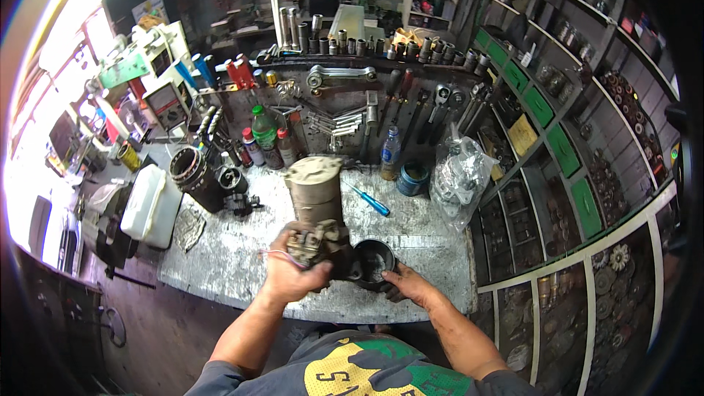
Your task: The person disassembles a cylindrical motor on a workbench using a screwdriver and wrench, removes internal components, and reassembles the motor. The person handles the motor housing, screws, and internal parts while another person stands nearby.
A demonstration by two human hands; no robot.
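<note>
your hands are apart, one on each side of the counter's (429, 249) near edge, and both are busy. your left hand (291, 276) is wrapped around a dark, chunky metal part with pale brassy blocks on top (306, 244), held up over the worn silver-grey metal counter. your right hand (405, 286) has the near right side of a black, round, hollow metal cup (372, 258), fingers at its wall, the open mouth facing up toward you. the part and the cup sit side by side in view; whether they touch, you can't tell from here.

just beyond your left hand stands a big dull brown cylinder with a beige top (314, 187), and the part overlaps its lower end, so any join is hidden. to its right lies a slim screwdriver with a bright blue handle (376, 205), angled across the metal. farther right, a round blue tin (412, 178) is near a clear plastic bag of metal pieces (460, 176). over on your left, a white plastic container (152, 207) leans near a tall black cylinder with a notched rim (192, 174), and a crumpled grey cloth (189, 229) lies flat before them.
</note>
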